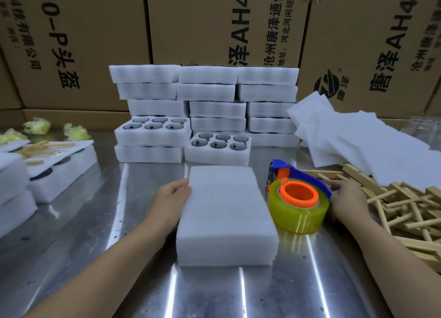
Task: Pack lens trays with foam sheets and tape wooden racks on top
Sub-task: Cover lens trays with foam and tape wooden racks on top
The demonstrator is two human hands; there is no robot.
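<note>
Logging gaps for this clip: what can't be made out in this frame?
Head view:
- Front foam block: the top sheet hides whether lenses lie inside.
- Right hand: fingertips partly behind the tape dispenser; grip unclear.
- Left stack: cut off by the frame edge.
- Wooden racks: partly under loose foam sheets.

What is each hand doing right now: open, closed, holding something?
Left hand: grips the left edge of the foam.
Right hand: cannot be told; its fingers are partly hidden behind the tape dispenser, by the racks.
</note>
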